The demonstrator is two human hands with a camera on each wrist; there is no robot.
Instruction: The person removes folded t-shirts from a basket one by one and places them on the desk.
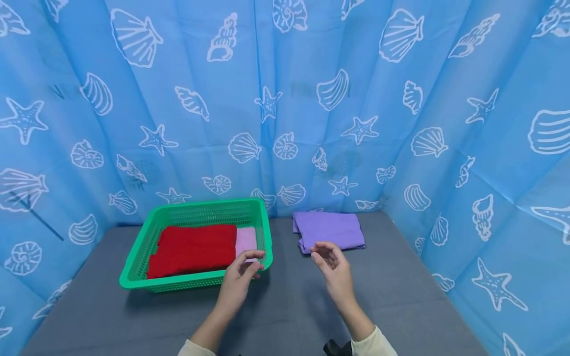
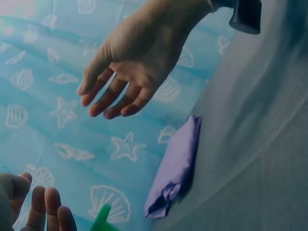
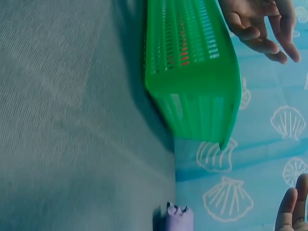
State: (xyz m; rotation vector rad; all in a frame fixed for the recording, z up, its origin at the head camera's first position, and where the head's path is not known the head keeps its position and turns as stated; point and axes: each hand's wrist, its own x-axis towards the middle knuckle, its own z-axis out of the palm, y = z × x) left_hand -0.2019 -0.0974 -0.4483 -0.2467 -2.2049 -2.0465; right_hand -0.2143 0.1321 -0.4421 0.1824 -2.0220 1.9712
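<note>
Loosely bent and holding nothing, my left hand [image 1: 238,284] hovers over the front right corner of a green plastic basket [image 1: 129,264]. Inside the basket lie a folded red cloth [image 1: 193,249] and, to its right, a folded pink cloth [image 1: 246,240] that is partly hidden. My right hand [image 1: 335,274] is raised in front of a folded purple cloth [image 1: 331,230], its fingers relaxed and nothing between them. In the left wrist view the right hand [image 2: 139,57] is apart from the purple cloth [image 2: 175,168]. The left hand [image 3: 262,24] shows beside the basket [image 3: 197,96] in the right wrist view.
A dark grey cloth-covered table [image 1: 285,316] lies under everything. Blue curtains [image 1: 267,123] with white shell and starfish prints hang behind it and along the sides. A black strap device [image 1: 337,348] sits at my right wrist.
</note>
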